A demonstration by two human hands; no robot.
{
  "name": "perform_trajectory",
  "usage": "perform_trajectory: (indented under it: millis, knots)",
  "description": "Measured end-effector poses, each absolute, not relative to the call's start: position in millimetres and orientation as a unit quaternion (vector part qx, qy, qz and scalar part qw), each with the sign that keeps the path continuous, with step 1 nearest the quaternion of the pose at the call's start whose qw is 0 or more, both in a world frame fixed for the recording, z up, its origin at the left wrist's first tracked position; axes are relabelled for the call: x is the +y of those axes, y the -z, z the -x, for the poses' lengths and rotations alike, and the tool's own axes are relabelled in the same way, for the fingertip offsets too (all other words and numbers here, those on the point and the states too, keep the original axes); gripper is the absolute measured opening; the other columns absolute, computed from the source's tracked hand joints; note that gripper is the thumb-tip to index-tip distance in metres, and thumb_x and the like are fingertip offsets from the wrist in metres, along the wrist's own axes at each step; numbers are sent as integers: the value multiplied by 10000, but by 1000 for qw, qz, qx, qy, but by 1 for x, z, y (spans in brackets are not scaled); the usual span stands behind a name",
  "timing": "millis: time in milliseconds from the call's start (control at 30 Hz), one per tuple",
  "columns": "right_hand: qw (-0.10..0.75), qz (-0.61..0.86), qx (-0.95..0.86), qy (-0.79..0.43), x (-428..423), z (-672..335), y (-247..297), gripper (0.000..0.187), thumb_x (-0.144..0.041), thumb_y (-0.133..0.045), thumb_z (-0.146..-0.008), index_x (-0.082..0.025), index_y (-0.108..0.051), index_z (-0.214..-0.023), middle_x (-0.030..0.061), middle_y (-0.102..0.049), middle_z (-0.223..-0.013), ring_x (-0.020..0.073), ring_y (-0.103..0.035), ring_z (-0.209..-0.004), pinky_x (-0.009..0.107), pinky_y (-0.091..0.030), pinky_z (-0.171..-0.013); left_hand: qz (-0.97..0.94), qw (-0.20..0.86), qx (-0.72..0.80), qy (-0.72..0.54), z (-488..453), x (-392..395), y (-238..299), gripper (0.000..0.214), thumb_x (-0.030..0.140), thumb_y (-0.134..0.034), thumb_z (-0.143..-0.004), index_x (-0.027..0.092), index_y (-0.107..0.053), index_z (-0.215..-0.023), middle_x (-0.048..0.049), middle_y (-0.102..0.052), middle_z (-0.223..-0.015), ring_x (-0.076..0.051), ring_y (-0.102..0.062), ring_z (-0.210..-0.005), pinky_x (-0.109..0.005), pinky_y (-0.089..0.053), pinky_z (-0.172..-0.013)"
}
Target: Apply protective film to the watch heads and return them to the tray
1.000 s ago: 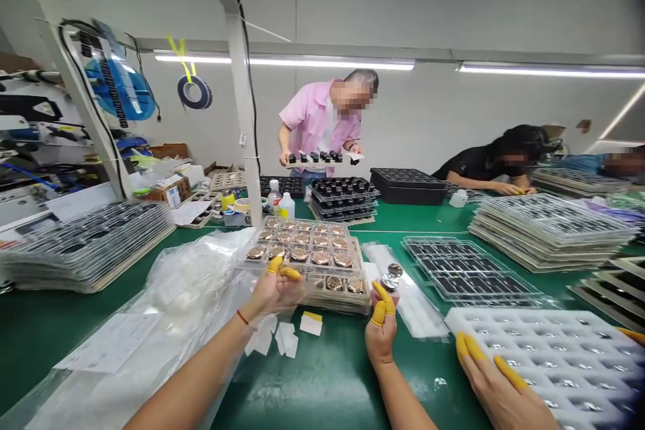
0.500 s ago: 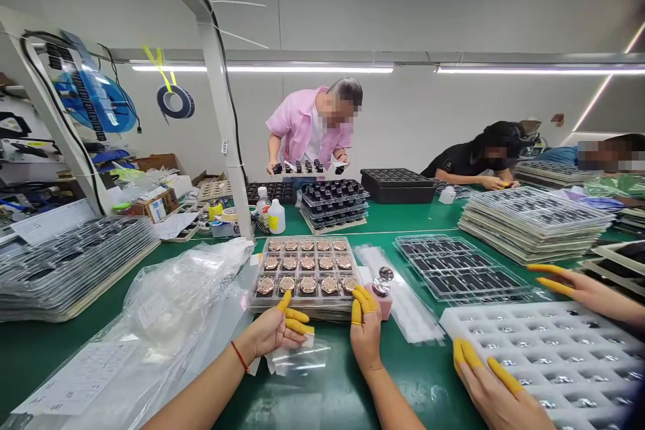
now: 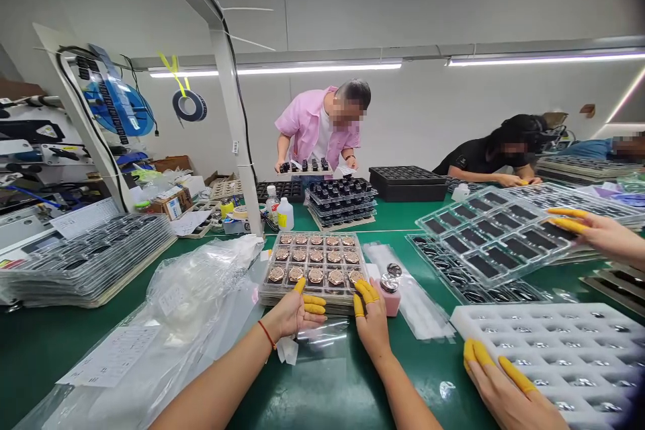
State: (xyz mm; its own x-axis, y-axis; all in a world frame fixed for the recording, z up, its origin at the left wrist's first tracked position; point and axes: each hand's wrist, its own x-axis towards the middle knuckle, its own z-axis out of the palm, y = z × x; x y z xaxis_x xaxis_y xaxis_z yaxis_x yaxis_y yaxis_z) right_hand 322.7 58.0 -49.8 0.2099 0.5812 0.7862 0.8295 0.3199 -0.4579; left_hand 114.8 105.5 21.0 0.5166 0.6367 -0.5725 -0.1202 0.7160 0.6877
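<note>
In front of me lies a stack of clear plastic trays [image 3: 310,297], its top one filled with rows of rose-gold watch cases [image 3: 315,275]. My left hand [image 3: 295,312], yellow cots on its fingers, is palm up at the front edge; its thumb points up to the tray and its other fingers stretch right, holding nothing visible. My right hand [image 3: 371,316], also in yellow cots, has its thumb and fingers closed about the tray's front right corner. A crumpled white scrap [image 3: 287,351] and clear film [image 3: 322,334] lie below my left hand.
Beside the trays stands a pink pump bottle [image 3: 389,295]. Plastic bags [image 3: 186,302] cover the left bench. At right, a co-worker's hands [image 3: 508,390] hold a white foam tray [image 3: 554,332] and a raised clear tray [image 3: 496,232]. A person in pink [image 3: 307,121] stands opposite.
The co-worker at right has lifted a clear tray off the one below, showing dark round parts. My left fingers no longer have the white scrap against them. My view has turned slightly left.
</note>
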Motion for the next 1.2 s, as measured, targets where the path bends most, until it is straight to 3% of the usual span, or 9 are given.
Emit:
perform_trajectory:
  millis: [100, 300, 500, 633, 767, 867, 1000, 1100, 1200]
  knots:
    - [537, 564, -614, 132, 57, -323, 53, 295, -228, -430, -877, -165, -591, -1116, 112, -628, -1108, 273, -419, -1226, 558, -384, -980, -283, 821, 436, -238, -114, 102, -22, 638, 602, -306, -863, 41, -592, -966, -133, -689, -707, -241, -697, -621, -331, -575, -579]
    - [529, 555, -631, 117, 66, -325, 55, 368, -171, -339, -886, -162, -547, -1189, 102, -576, -1220, 252, -337, -1305, 540, -358, -1019, -278, 828, 423, -244, -116, 107, -17, 418, 349, -297, -929, 40, -545, -1062, -169, -697, -795, -235, -706, -680, -321, -576, -608]
    - [510, 577, -629, 106, 60, -322, 58, 326, -218, -398, -871, -158, -593, -1126, 106, -620, -1157, 276, -400, -1257, 536, -375, -998, -270, 839, 405, -241, -106, 105, -12, 588, 564, -320, -877, 53, -530, -1079, -190, -682, -856, -247, -702, -704, -322, -573, -575]
    - [508, 571, -636, 109, 61, -321, 61, 373, -168, -362, -851, -138, -589, -1146, 117, -601, -1196, 269, -361, -1292, 535, -358, -1021, -283, 842, 395, -233, -104, 99, -16, 565, 553, -329, -881, 71, -534, -1092, -179, -678, -880, -240, -698, -726, -343, -574, -609]
    - [499, 569, -647, 90, 62, -325, 59, 420, -138, -363, -800, -149, -587, -1155, 119, -584, -1205, 291, -358, -1295, 555, -362, -1014, -308, 837, 376, -250, -103, 83, -24, 448, 455, -527, -835, 96, -552, -1103, -150, -683, -892, -218, -693, -740, -348, -567, -678]
    - [497, 563, -658, 62, 60, -329, 56, 384, -193, -391, -822, -179, -588, -1151, 108, -560, -1237, 317, -362, -1290, 558, -374, -1003, -330, 825, 366, -277, -80, 69, -42, 400, 223, -714, -718, 125, -584, -1083, -113, -692, -910, -184, -688, -746, -292, -550, -709]
    - [514, 535, -666, 76, 58, -328, 54, 364, -248, -400, -856, -182, -560, -1177, 106, -580, -1202, 305, -347, -1296, 573, -321, -1040, -360, 696, 412, -465, 6, 63, -87, 387, -46, -700, -621, 122, -643, -965, -85, -702, -908, -163, -679, -783, -221, -533, -708]
    - [504, 538, -669, 97, 58, -326, 53, 377, -280, -365, -867, -123, -566, -1145, 139, -596, -1151, 309, -339, -1292, 593, -293, -1040, -283, 574, 433, -634, 100, 52, -127, 271, -25, -508, -787, 172, -614, -940, -6, -689, -798, -113, -657, -680, -313, -546, -765]
    - [481, 549, -676, 105, 61, -327, 53, 398, -312, -349, -858, -98, -584, -1097, 156, -603, -1118, 319, -348, -1280, 576, -297, -1039, -175, 472, 364, -784, 187, 21, -157, 303, 15, -328, -889, 178, -581, -931, 32, -657, -701, -103, -621, -618, -465, -511, -871]
